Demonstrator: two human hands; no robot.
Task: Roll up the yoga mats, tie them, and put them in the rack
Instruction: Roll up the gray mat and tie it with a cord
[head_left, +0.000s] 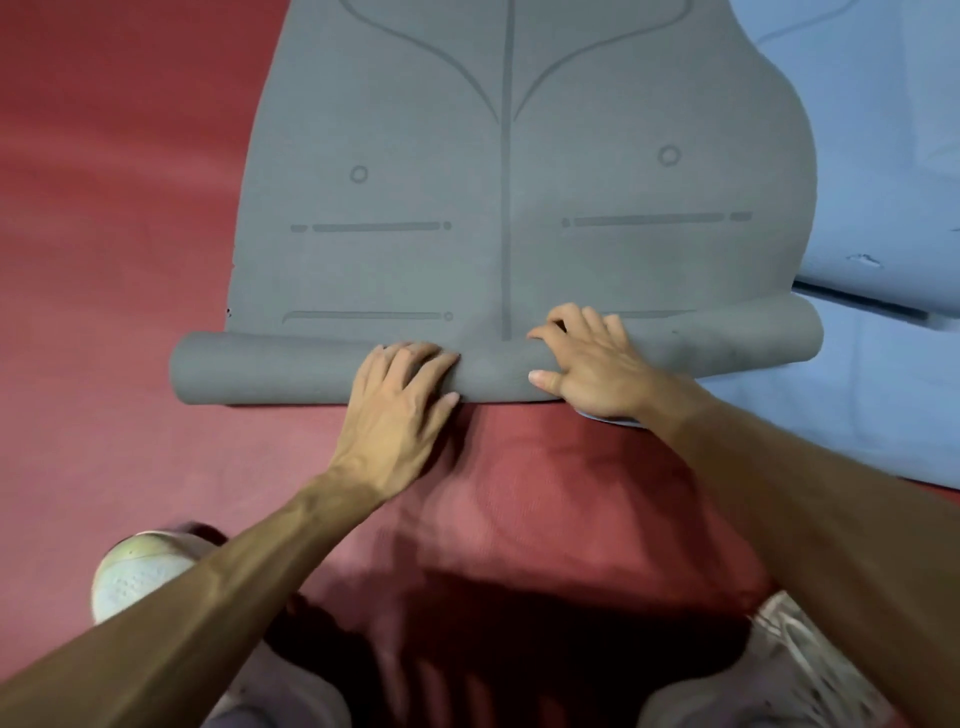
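Observation:
A grey yoga mat (519, 197) with darker alignment lines lies flat on the red floor, stretching away from me. Its near end is rolled into a tube (270, 369) that runs left to right. My left hand (400, 395) lies on top of the roll just left of centre, fingers spread over it. My right hand (587, 364) rests on the roll right of centre, fingers reaching over the far side and thumb on the near side. Both hands press down on the roll; neither is curled round it.
A light blue mat (883, 218) lies flat to the right, partly under the grey mat's right edge. Red flooring (119, 208) spreads left and near me. My pale shoe (135, 566) sits at lower left, my other shoe (795, 639) at lower right.

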